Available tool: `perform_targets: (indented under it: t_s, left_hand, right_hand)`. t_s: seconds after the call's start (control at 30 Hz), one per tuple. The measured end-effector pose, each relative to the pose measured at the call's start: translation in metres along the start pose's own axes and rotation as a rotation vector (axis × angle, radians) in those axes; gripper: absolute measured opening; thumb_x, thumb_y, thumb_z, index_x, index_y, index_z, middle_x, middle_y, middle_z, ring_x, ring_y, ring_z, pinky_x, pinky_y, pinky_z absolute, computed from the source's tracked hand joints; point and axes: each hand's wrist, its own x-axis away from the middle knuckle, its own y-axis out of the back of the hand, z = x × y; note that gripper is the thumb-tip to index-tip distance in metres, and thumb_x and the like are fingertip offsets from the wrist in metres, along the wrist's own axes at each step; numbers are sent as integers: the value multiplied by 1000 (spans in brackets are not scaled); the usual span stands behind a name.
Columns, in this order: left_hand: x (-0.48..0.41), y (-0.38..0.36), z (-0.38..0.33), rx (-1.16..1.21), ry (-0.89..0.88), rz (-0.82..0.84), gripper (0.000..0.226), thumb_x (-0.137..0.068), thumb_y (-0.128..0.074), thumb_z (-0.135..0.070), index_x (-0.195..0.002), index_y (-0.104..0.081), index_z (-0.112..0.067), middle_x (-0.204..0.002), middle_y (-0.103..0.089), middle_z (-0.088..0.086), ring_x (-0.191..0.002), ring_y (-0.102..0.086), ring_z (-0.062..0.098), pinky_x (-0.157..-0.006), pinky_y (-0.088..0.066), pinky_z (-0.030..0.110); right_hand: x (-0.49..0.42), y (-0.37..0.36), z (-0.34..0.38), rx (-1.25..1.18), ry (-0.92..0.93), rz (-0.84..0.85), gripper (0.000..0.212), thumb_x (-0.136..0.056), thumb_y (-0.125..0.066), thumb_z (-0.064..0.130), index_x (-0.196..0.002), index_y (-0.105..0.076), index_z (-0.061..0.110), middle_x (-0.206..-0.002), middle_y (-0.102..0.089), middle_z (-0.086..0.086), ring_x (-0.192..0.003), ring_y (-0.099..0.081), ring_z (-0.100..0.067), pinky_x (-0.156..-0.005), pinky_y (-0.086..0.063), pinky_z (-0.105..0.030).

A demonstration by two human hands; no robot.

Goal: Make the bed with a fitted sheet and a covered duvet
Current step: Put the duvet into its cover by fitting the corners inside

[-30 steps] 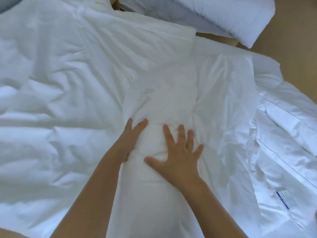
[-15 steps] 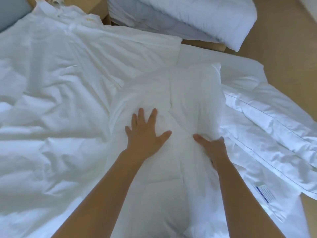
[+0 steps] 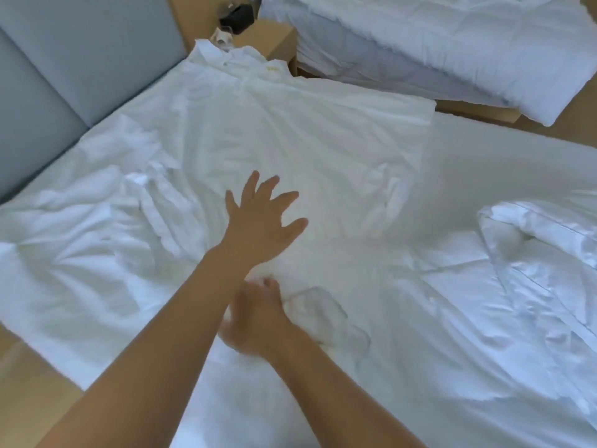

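Motion blur smears the right hand (image 3: 256, 321), the nearest thing, at about 6 o'clock, low on the white duvet cover (image 3: 307, 130). Its fingers look bent beside a raised fold of cloth. I cannot tell whether they pinch that fold or only touch it. Just beyond, near centre, the left hand (image 3: 263, 221) is spread wide, fingers straight and apart, palm down over the cover. Whether it presses the cloth or hovers just above it cannot be told.

The cover lies crumpled across the bed (image 3: 549, 150) from 9 o'clock up to 12. At 8 o'clock its near edge ends beside a strip of wooden floor (image 3: 29, 392), the one open margin on this side. At 3 o'clock a bunched duvet (image 3: 536, 253) with a stitched border is heaped, cut off by the frame edge. Between it and the cover, toward 2 o'clock, a smooth stretch of sheet (image 3: 504, 176) lies flat and uncovered.

Farther off, at 10 to 11 o'clock, a grey padded headboard (image 3: 80, 59) borders the bed. At 12 o'clock the cover's far corner reaches a wooden nightstand (image 3: 274, 37), which carries a dark object (image 3: 237, 16) too blurred to name. At 1 o'clock lies a second bed (image 3: 436, 50) with white bedding, partly out of frame, and only a narrow wooden gap separates the two beds.
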Motion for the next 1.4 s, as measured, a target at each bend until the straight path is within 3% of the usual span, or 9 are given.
perform_targets:
  t_s: [0.13,0.27,0.37,0.5,0.67,0.87,1.1,1.27,1.4]
  left_hand:
    - [20,-8,88,217,209,367,38,-95,-42,-48,-126,-56,-31,-141,-46,-9,-135,-33,17,-113,-19,49]
    - [30,-3,144,530,309,259,34,-97,-39,-41,-92,-63,-18,-104,-65,4,-95,-55,17,-82,-40,30]
    - [36,-5,165,609,270,267,40,-96,-38,-47,-90,-66,-18,-100,-68,3,-98,-58,22,-83,-41,29]
    - [39,-28,175,176,12,452,94,-74,-50,-75,-149,-19,-27,-152,-28,-6,-141,-20,13,-116,-8,42]
    - [16,-76,158,-275,-269,381,136,-56,-54,-85,-136,39,-27,-158,7,9,-145,7,25,-110,7,58]
    - [7,-130,138,-472,-491,465,154,-46,-65,-82,-121,55,-21,-146,39,18,-136,30,39,-103,15,65]
    - [50,-194,104,-529,-1417,815,142,-43,-75,-71,-140,25,-41,-138,48,7,-124,47,36,-85,36,64]
    - [61,-218,75,-609,-1333,855,75,-74,-68,-53,-135,-42,-20,-159,5,7,-143,15,33,-98,15,71]
    - [58,-208,67,-630,-1327,793,30,-90,-51,-31,-112,-57,-12,-135,-45,8,-134,-31,27,-105,-4,68]
  right_hand:
    - [-49,-21,53,364,102,136,54,-94,-43,38,-141,-36,13,-145,-37,-11,-138,-24,-32,-114,-12,-49]
    - [-81,-23,53,326,69,122,51,-96,-39,37,-141,-37,15,-146,-39,-7,-141,-16,-25,-115,6,-47]
    - [-85,-18,27,370,99,-73,52,-95,-41,37,-142,-35,15,-147,-34,-7,-138,-20,-24,-114,9,-47]
    - [-55,-22,-32,274,-147,-410,78,-84,-64,39,-147,-27,10,-151,-25,-19,-141,-18,-36,-114,-5,-48]
    - [0,-63,-76,5,-597,-268,112,-78,-60,62,-140,25,25,-157,12,-8,-144,11,-22,-116,1,-40]
    - [52,-121,-93,-191,-759,-62,119,-67,-54,78,-148,14,24,-158,8,-1,-145,8,-19,-117,-4,-41]
    - [144,-181,-93,-30,-602,333,132,-51,-44,93,-127,45,32,-144,42,2,-128,45,-21,-108,28,-39]
    - [163,-189,-100,8,-547,372,131,-54,-52,87,-124,48,39,-134,54,5,-124,51,-16,-97,40,-36]
    - [153,-191,-104,28,-508,365,135,-58,-57,82,-121,52,35,-127,59,4,-121,54,-18,-96,40,-42]
